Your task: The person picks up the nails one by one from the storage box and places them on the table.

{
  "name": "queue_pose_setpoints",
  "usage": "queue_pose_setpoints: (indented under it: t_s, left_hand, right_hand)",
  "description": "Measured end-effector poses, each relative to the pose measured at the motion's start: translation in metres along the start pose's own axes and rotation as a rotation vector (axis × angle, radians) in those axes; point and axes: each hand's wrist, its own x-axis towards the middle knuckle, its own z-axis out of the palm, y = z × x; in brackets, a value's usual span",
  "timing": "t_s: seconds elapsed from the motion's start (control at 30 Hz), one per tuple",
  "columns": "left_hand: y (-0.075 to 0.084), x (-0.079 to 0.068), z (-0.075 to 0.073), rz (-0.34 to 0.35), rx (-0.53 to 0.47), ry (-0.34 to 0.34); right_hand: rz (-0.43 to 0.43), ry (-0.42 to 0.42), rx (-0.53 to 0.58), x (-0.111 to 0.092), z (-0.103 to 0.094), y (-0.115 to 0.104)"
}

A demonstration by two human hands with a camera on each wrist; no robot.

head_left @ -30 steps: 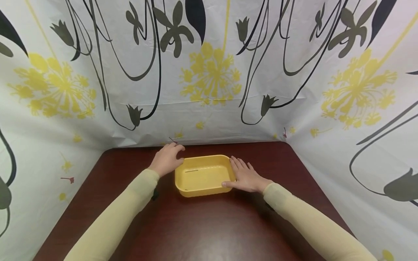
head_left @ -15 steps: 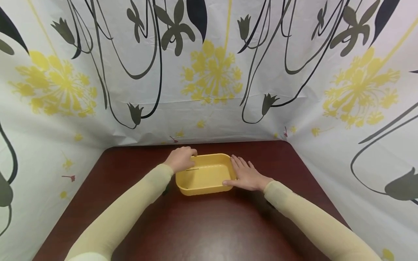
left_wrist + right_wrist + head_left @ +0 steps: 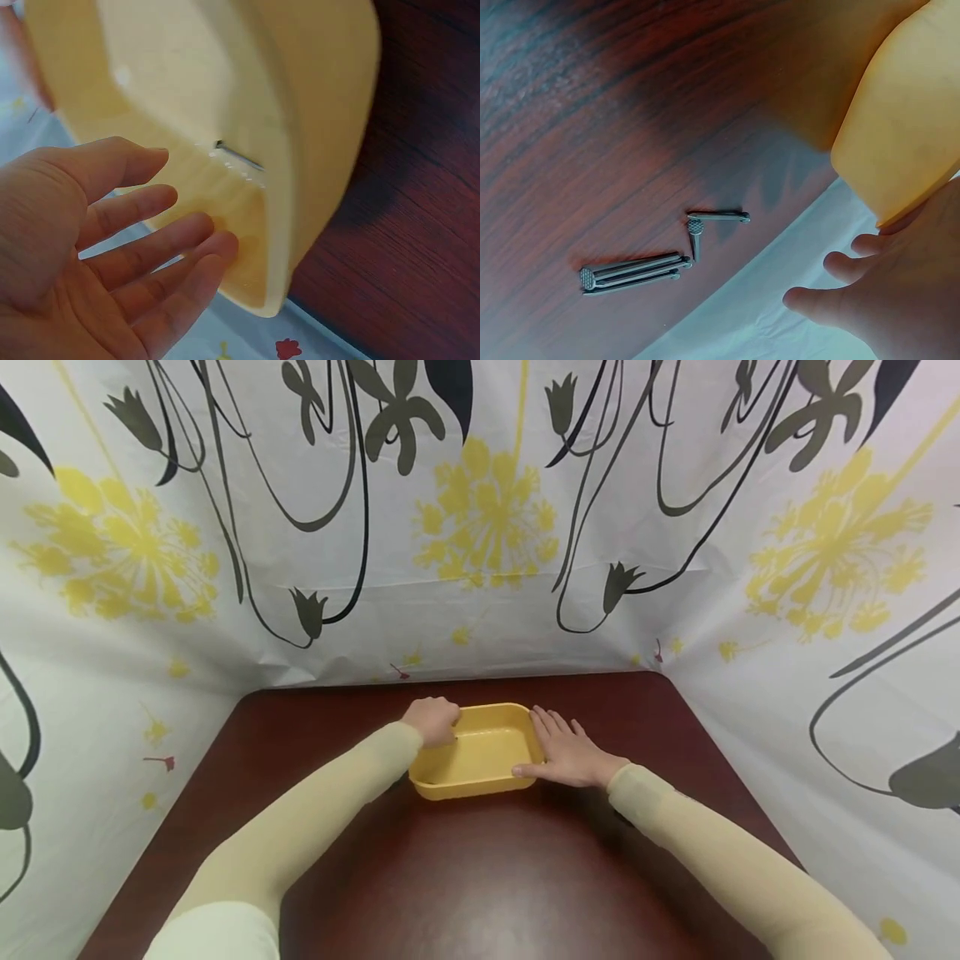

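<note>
We steady the yellow tray (image 3: 480, 756) with our flat right hand (image 3: 567, 756); our left hand (image 3: 432, 721), fingers apparently loose, should reach the nail (image 3: 238, 158) inside.

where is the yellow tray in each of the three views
Head: the yellow tray sits mid-table between both hands.
Left wrist: it fills the upper middle, a small nail lying inside.
Right wrist: only a corner shows at the upper right.
Shared landmark: the dark wood table.
</note>
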Motion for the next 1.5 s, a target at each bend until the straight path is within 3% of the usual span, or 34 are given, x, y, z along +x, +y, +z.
queue_pose_setpoints:
  t_s: [0.23, 0.37, 0.53, 0.97, 1.23, 1.5]
  left_hand:
    - [0.006, 0.017, 0.016, 0.031, 0.244, -0.012]
    - [0.015, 0.021, 0.02, 0.04, 0.3, -0.067]
    - [0.019, 0.025, 0.029, 0.025, 0.318, -0.08]
    - [0.011, 0.028, 0.042, 0.093, 0.364, 0.016]
    - [0.01, 0.023, 0.04, 0.104, 0.334, -0.002]
    - [0.011, 0.021, 0.036, 0.151, 0.339, 0.021]
  right_hand:
    - [0.006, -0.008, 0.002, 0.001, -0.003, 0.003]
    - [0.012, -0.008, 0.009, 0.001, -0.001, 0.004]
    - [0.011, 0.003, 0.016, 0.001, 0.001, 0.004]
    - [0.024, 0.004, -0.005, 0.001, 0.004, 0.005]
    - [0.014, -0.004, -0.003, 0.001, 0.003, 0.003]
    - [0.02, -0.012, -0.011, 0.0, 0.0, 0.001]
